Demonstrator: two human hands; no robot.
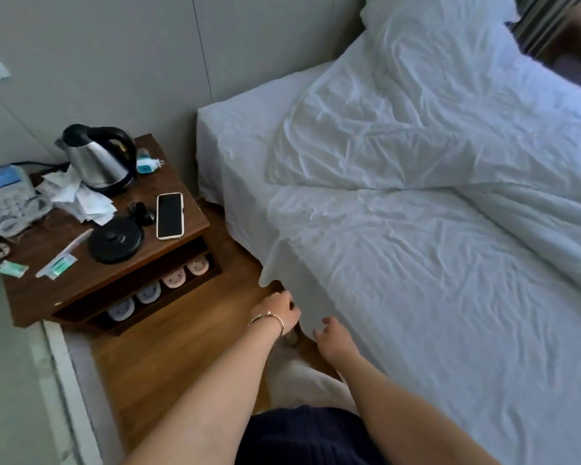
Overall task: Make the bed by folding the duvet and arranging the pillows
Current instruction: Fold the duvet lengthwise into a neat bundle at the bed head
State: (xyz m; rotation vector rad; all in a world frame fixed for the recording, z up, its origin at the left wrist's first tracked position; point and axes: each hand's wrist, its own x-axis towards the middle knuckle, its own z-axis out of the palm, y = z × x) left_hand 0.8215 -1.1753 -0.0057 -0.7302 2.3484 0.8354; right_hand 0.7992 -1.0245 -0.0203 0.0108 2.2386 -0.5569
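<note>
A white wrinkled duvet [416, 280] covers the bed, and its near corner hangs over the left side toward the wooden floor. My left hand [279, 310], with a thin bracelet on the wrist, grips the hanging edge low down beside the mattress. My right hand [332, 337] is just to its right, thumb on the fabric and fingers curled at the hem. A large white pillow [399, 112] lies flat across the head of the bed. A second pillow [433, 15] leans behind it against the wall. A thicker bunched ridge of duvet [550, 223] runs along the right.
A dark wooden nightstand [195, 226] stands left of the bed, carrying a steel kettle [98, 159], its black base [116, 239], a phone [170, 215], a desk telephone [4, 196] and crumpled papers. Slippers fill its lower shelf. A narrow strip of wooden floor [182, 347] separates it from me.
</note>
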